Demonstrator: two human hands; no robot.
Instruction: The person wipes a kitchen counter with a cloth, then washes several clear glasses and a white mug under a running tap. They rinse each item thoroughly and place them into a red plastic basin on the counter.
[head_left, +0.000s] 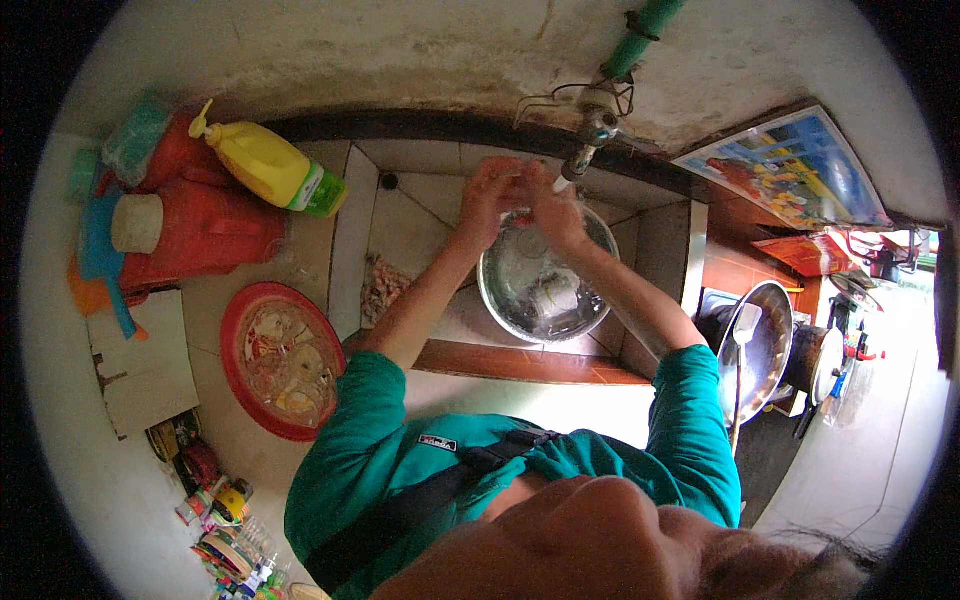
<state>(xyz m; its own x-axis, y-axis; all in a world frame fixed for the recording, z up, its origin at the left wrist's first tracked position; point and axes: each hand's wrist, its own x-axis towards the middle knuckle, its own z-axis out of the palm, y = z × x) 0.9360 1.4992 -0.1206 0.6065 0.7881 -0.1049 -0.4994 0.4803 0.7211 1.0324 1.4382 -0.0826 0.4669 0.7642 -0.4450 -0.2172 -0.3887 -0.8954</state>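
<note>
My left hand (487, 191) and my right hand (553, 206) meet under the spout of a metal tap (589, 146), above the far rim of a round steel basin (491, 304). My fingers are close together and blurred. Whether they hold something cannot be made out. The basin stands in a tiled sink (420, 202) and contains water with a whitish item (556, 294) in it, perhaps a cup. A small heap of pinkish-brown scraps (386, 289) lies in the sink's left corner, beside my left forearm.
Left of the sink are a red plastic basin (231, 352) of clear dishes, a yellow pump bottle (259, 161) lying tilted, and a red jug (206, 232) with a blue scoop (101, 232). On the right, a wok (765, 337) holds a spatula (744, 326), near a lidded pot (817, 360).
</note>
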